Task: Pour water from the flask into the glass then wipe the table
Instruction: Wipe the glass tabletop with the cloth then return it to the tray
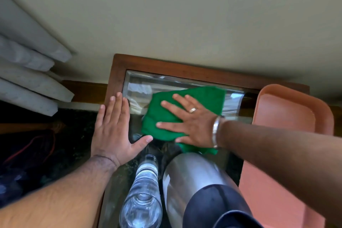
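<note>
A green cloth [203, 100] lies on the glass top of a wood-framed table [166, 69]. My right hand [187, 124] presses flat on the cloth, fingers spread, with a ring and a metal bangle on it. My left hand [112, 127] rests flat on the table's left edge, fingers together, its thumb touching the cloth's near corner. Close to the camera stand a clear glass [143, 196] holding water and, to its right, a steel flask [192, 177] with a dark top.
An orange-pink tray [288, 111] lies along the table's right side. A beige wall rises right behind the table. Pale curtain folds [27, 72] hang at the left. The floor at the left is dark, with a red cord [33, 144] on it.
</note>
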A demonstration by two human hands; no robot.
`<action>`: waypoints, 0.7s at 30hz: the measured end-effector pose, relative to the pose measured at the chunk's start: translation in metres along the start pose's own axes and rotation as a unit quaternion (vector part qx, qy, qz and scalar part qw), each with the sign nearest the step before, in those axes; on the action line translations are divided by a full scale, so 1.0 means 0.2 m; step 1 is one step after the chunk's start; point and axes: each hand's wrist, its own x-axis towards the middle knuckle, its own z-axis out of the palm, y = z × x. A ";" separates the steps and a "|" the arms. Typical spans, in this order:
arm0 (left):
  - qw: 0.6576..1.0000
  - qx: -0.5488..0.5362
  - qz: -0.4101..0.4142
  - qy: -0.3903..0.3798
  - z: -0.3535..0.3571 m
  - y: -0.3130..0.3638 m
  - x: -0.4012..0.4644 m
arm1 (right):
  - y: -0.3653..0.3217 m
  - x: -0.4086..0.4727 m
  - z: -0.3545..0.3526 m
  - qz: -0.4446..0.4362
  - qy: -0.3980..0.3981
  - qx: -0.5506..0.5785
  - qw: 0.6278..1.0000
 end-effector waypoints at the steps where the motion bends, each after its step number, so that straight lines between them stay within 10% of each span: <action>1: 1.000 0.001 0.001 -0.002 0.00 0.00 0.00 | 0.08 -0.05 0.02 0.007 0.003 -0.024 1.000; 6: 1.000 0.010 0.001 -0.012 -0.01 0.01 0.00 | 0.20 0.12 -0.09 0.264 0.031 0.041 0.963; 12: 1.000 0.009 0.003 -0.015 -0.01 0.00 0.00 | 0.13 -0.15 0.03 -0.069 -0.013 -0.029 0.997; 18: 1.000 0.009 0.003 -0.014 0.00 0.00 0.00 | 0.24 0.09 -0.10 0.222 -0.006 0.068 0.973; 21: 1.000 0.011 0.001 -0.017 0.00 0.00 0.00 | 0.02 0.10 -0.09 0.198 -0.005 0.090 0.976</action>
